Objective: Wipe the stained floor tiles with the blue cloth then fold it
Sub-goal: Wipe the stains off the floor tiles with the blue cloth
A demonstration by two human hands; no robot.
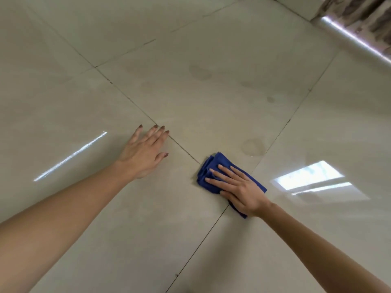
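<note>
pressed the right hand flat onto the blue cloth, fingers straight and slightly spread, curled round nothing. planted the left hand open on bare tile, well apart from the cloth, fingers splayed, dark polish on the nails. soft and napped, that cloth, bunched into a thick folded wad, with rolled edges poking out beyond the fingertips and one corner showing past the wrist. lay over the crossing of dark grout lines where four floor tiles met. just beyond it, on the far tile, a faint roundish stain; farther off, a dull ring and a few smaller spots. glossy, pale beige, large and square all round. mirrored a bright window patch to the right and a thin light streak to the left. ended at the top right in a shiny pale strip under a mottled brown surface.
</note>
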